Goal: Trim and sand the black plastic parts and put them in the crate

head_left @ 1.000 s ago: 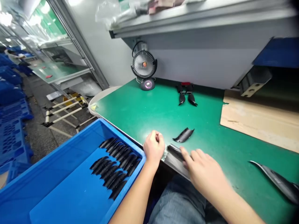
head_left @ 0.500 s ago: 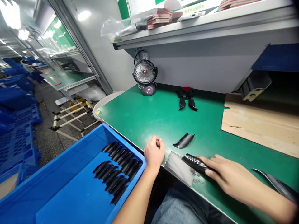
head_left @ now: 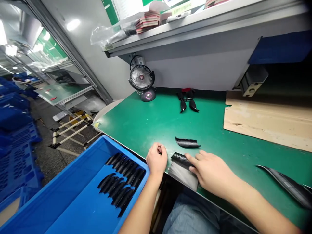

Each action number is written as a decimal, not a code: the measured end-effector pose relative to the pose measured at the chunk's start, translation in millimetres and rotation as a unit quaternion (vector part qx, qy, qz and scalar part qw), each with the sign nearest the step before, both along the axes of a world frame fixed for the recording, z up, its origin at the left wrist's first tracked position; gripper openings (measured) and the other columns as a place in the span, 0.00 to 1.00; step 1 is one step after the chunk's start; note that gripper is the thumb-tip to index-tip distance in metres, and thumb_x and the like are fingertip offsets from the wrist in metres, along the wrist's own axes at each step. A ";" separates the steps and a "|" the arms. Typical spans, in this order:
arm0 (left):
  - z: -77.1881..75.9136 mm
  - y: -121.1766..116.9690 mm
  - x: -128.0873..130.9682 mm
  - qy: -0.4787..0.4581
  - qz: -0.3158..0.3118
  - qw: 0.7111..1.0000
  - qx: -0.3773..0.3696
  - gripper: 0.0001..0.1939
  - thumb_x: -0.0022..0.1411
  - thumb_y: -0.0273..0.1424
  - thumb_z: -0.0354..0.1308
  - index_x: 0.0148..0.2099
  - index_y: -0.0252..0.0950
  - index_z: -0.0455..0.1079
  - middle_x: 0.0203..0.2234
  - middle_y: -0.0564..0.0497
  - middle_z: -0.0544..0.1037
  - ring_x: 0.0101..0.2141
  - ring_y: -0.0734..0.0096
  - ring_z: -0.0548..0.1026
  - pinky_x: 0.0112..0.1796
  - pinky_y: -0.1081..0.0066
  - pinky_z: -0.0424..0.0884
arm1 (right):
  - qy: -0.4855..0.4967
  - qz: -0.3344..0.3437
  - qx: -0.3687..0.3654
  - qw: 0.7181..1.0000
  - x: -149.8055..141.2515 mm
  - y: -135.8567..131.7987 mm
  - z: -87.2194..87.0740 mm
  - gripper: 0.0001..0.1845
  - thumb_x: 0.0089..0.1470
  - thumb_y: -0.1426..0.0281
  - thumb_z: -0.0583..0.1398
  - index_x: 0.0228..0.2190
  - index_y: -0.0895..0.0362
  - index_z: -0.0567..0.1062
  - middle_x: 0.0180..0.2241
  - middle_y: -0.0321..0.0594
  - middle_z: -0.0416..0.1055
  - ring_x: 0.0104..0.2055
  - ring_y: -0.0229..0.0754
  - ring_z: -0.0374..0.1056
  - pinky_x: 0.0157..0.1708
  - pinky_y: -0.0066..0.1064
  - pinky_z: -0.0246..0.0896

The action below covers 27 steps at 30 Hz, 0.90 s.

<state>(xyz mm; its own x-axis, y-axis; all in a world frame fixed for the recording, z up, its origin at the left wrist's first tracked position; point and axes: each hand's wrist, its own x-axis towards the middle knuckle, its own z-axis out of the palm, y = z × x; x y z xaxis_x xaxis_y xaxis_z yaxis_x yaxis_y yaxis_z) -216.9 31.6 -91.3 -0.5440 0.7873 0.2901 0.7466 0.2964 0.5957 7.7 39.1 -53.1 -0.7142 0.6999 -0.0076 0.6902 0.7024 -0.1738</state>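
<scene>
Gripping a curved black piece in the right hand, above a grey sheet on the green table. Curling the left hand closed nearby, contents indiscernible. Showing also a loose shell beyond and a blue bin.

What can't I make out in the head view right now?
In the head view:
Left hand: curled fingers hide its inside.
Black piece, right end: covered by right hand.
Long black part, right end: cut off by picture edge.
Shelf label: writing too small.
</scene>
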 end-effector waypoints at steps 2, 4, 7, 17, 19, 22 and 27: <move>-1.3 -0.5 0.1 0.000 -0.003 1.000 0.000 0.06 0.61 0.32 0.51 0.31 0.41 0.65 0.23 0.56 0.73 0.28 0.71 0.72 0.30 0.74 0.60 | -0.006 -0.015 0.055 0.998 0.3 -12.2 -1.6 0.22 0.58 0.72 0.51 0.53 0.61 0.69 0.28 0.45 0.69 0.34 0.52 0.64 0.32 0.39 0.54; -2.6 -0.8 -0.4 0.002 -0.004 1.000 0.002 0.06 0.61 0.32 0.51 0.31 0.41 0.66 0.23 0.56 0.73 0.28 0.71 0.72 0.30 0.74 0.60 | -0.009 -0.022 0.114 0.993 -3.7 -19.3 -3.2 0.22 0.57 0.74 0.52 0.52 0.61 0.70 0.26 0.44 0.68 0.32 0.50 0.63 0.31 0.38 0.52; -3.2 -0.4 -1.2 0.006 -0.003 1.000 0.003 0.06 0.61 0.32 0.51 0.32 0.40 0.66 0.23 0.55 0.74 0.27 0.71 0.71 0.29 0.73 0.59 | -0.010 -0.015 0.129 0.991 -14.7 -19.9 -3.8 0.22 0.57 0.73 0.55 0.53 0.60 0.69 0.28 0.44 0.69 0.35 0.48 0.63 0.32 0.36 0.52; -6.7 2.9 0.0 -0.004 0.007 1.000 -0.017 0.07 0.62 0.33 0.50 0.33 0.39 0.67 0.24 0.55 0.74 0.28 0.72 0.71 0.31 0.73 0.59 | -0.042 -0.013 0.120 0.992 -11.2 -21.3 3.8 0.21 0.59 0.69 0.53 0.54 0.59 0.67 0.28 0.42 0.69 0.35 0.47 0.63 0.32 0.36 0.53; -6.4 2.2 -0.9 0.003 -0.002 1.000 -0.025 0.07 0.63 0.33 0.50 0.33 0.39 0.67 0.25 0.55 0.74 0.29 0.72 0.71 0.31 0.73 0.60 | -0.049 -0.015 0.118 0.992 -4.7 -25.1 5.9 0.21 0.59 0.69 0.53 0.54 0.59 0.67 0.27 0.42 0.68 0.35 0.48 0.64 0.31 0.36 0.54; -1.8 1.5 -2.8 0.020 -0.028 0.999 -0.039 0.08 0.64 0.33 0.48 0.36 0.40 0.67 0.26 0.54 0.73 0.31 0.70 0.71 0.32 0.72 0.61 | -0.027 -0.047 0.131 0.990 37.2 -36.0 7.0 0.22 0.61 0.66 0.50 0.56 0.56 0.65 0.28 0.40 0.68 0.32 0.46 0.64 0.31 0.36 0.57; 27.5 14.2 12.5 0.059 -0.166 0.983 -0.054 0.13 0.66 0.36 0.46 0.46 0.42 0.69 0.39 0.49 0.73 0.42 0.64 0.70 0.41 0.68 0.64 | -0.030 -0.202 0.150 0.967 102.3 -37.8 1.4 0.24 0.63 0.61 0.48 0.57 0.54 0.63 0.32 0.40 0.71 0.34 0.46 0.67 0.27 0.33 0.61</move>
<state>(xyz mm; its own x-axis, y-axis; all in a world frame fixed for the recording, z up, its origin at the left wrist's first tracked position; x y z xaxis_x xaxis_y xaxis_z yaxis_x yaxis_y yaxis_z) -204.4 45.8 -63.8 -0.2188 0.9454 0.2415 0.8747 0.0804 0.4779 110.1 1.3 -51.7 -0.3858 0.8991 0.2068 0.9217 0.3852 0.0448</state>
